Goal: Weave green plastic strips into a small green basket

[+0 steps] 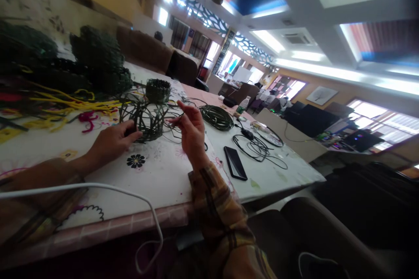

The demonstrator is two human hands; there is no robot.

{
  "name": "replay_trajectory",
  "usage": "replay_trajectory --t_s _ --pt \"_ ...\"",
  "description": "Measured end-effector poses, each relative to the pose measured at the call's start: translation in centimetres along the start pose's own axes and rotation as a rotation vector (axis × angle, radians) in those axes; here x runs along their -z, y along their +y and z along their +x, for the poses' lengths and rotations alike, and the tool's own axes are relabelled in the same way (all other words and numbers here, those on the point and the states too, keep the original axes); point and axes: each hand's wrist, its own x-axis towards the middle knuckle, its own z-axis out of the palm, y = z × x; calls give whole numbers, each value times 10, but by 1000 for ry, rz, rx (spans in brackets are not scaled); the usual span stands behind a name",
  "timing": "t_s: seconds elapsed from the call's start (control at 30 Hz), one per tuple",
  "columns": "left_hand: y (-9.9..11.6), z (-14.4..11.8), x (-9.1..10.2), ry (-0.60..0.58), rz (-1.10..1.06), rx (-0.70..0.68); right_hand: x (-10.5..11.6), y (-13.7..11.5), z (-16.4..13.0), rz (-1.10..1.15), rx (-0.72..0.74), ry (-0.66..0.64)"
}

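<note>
A dark green woven basket [151, 115] stands on the table, its lower body a loose open lattice and its neck tightly woven. My left hand [113, 139] grips the lower left side of the lattice, thumb in front and fingertips partly hidden behind the strands. To the right of the basket, my right hand [192, 128] is raised with thumb and fingers pinched on a thin dark strand, which seems to lead toward the basket. Behind that hand lies a coil of dark green cord [216, 117].
Yellow strips [88, 105], a magenta piece [87, 121] and dark green woven bundles [98, 59] lie at left. On the right are a black phone [235, 163], a tangled black cable [253, 146] and a bottle [244, 103]. A white cable [111, 186] crosses the foreground.
</note>
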Motion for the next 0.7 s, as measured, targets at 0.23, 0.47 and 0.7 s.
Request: replay_trajectory --t_s 0.23,0.47,0.7 --pt "9 -5 -2 -31 205 -247 17 -16 12 -122 116 49" --pt "3 1 4 -50 17 -111 -3 -45 1 -182 71 -92" --pt "-5 9 17 66 -53 26 -26 -46 -14 1 -94 -213"
